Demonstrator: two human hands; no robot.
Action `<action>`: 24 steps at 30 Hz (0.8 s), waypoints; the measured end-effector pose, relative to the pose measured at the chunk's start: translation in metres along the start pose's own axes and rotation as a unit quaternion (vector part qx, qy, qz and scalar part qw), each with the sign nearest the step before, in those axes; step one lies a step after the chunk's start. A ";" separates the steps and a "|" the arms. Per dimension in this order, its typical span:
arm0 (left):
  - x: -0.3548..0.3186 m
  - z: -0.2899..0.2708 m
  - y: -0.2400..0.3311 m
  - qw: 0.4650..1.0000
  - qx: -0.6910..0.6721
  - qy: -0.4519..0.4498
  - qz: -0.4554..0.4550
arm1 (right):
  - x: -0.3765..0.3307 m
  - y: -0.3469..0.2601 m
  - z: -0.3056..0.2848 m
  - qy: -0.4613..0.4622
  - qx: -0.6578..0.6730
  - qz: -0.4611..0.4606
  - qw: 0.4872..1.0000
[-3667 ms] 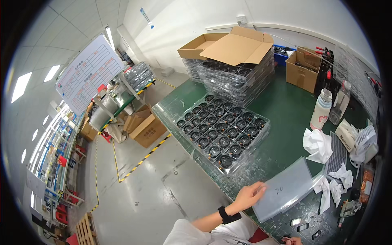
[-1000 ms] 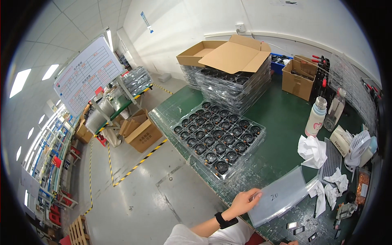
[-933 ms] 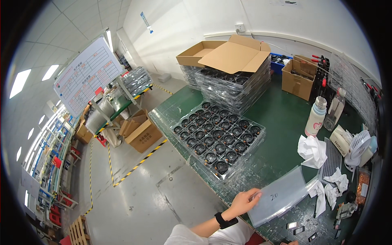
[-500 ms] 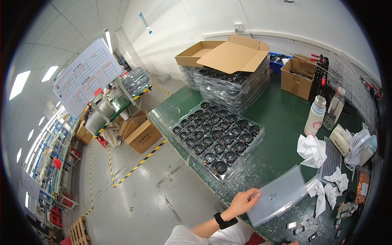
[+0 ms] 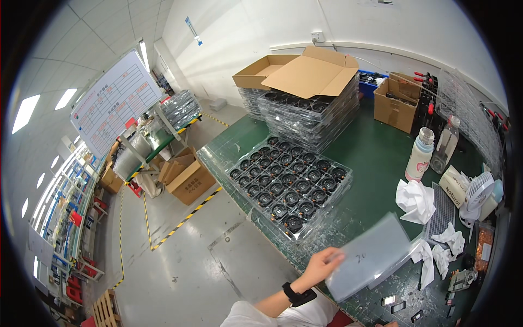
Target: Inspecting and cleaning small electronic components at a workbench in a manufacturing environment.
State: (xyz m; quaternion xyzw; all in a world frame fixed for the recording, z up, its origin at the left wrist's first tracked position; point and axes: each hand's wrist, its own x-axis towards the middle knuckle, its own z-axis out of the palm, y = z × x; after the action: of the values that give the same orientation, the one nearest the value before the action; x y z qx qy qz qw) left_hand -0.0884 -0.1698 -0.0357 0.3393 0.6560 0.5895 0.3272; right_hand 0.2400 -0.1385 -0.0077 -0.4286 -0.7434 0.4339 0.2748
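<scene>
My left hand (image 5: 322, 267), with a dark band on its wrist, pinches the left edge of a frosted clear plastic sheet (image 5: 370, 253) that bears a handwritten mark. The sheet tilts up over the green table, its far corner slightly blurred. Beneath it, the edge of another clear sheet (image 5: 393, 271) shows. Only a sliver of my right hand (image 5: 388, 325) reaches in at the lower edge; its fingers are hidden. Beyond the sheet lies a clear plastic tray (image 5: 297, 235) filled with round black parts (image 5: 291, 196) in rows.
Behind stands a tall stack of clear trays (image 5: 305, 125) under an opened cardboard box (image 5: 316, 76). To the right are a bottle (image 5: 419, 158), crumpled tissues (image 5: 415, 201), a small fan (image 5: 475, 199) and a keyboard (image 5: 438, 218). Small devices (image 5: 399, 307) lie near the front.
My left hand has shifted slightly left and up with the plastic sheet. The sheet's far corner has risen and moved left; the trays stay put.
</scene>
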 end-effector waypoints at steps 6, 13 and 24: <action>-0.009 -0.032 0.003 0.780 -0.554 -0.291 0.011 | 0.000 0.001 -0.001 -0.010 0.005 0.004 1.000; -0.010 0.005 0.019 0.979 -0.130 -0.154 -0.039 | -0.001 0.003 0.000 -0.004 0.002 0.010 1.000; -0.019 -0.019 0.086 0.944 -0.319 -0.083 -0.018 | -0.004 0.003 -0.001 -0.010 0.028 0.005 1.000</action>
State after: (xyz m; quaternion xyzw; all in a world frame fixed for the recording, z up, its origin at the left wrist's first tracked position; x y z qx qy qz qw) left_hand -0.0887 -0.1899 0.0520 0.2531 0.4099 0.7317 0.4823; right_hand 0.2438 -0.1407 -0.0101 -0.4199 -0.7313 0.4607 0.2768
